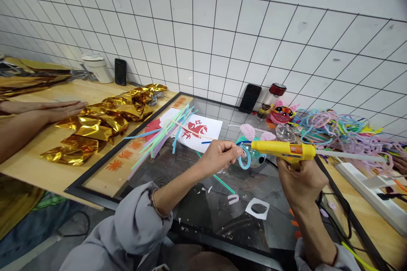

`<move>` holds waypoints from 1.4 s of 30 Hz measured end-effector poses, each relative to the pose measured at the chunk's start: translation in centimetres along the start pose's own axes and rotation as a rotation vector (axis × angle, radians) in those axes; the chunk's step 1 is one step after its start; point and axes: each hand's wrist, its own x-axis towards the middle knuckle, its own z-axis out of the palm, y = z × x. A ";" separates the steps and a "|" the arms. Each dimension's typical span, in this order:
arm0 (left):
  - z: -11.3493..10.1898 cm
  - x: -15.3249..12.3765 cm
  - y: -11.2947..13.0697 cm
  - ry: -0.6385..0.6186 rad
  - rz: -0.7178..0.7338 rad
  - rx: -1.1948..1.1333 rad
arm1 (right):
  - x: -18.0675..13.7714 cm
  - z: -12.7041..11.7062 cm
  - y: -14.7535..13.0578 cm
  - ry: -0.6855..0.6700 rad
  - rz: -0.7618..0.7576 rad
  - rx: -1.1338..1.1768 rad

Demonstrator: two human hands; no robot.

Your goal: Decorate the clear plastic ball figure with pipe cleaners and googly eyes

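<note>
My right hand (302,182) is wrapped round the handle of a yellow hot glue gun (276,149), with a long glue stick (352,155) poking out of its back. The gun's nozzle points left, close to a curled light-blue pipe cleaner (244,163). My left hand (222,154) pinches that pipe cleaner at its upper end. Just behind the nozzle lie pink fuzzy pieces (248,130) and a green fuzzy piece, partly hidden by the gun. A round eye (261,159) shows below the barrel.
Pipe cleaners (165,135) lie across white paper (214,127) at left. A tangled pipe-cleaner heap (330,127), glass bottle (270,101) and phone (250,98) stand behind. A power strip (375,194) sits right. Another person's hands (60,110) rest by gold foil (108,123).
</note>
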 end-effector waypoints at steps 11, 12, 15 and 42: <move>0.2 -0.2 0.3 0.048 -0.029 -0.012 | 2.4 1.1 4.3 0.034 0.377 -0.007; 0.2 -0.3 0.4 0.058 -0.024 -0.011 | 2.7 1.4 5.2 -0.027 0.363 -0.022; 0.3 -0.3 0.6 0.064 -0.013 -0.017 | 2.8 2.2 7.8 -0.175 0.347 -0.173; 0.7 -0.3 0.6 0.045 0.014 -0.227 | 0.2 5.8 12.0 -0.634 0.400 -0.494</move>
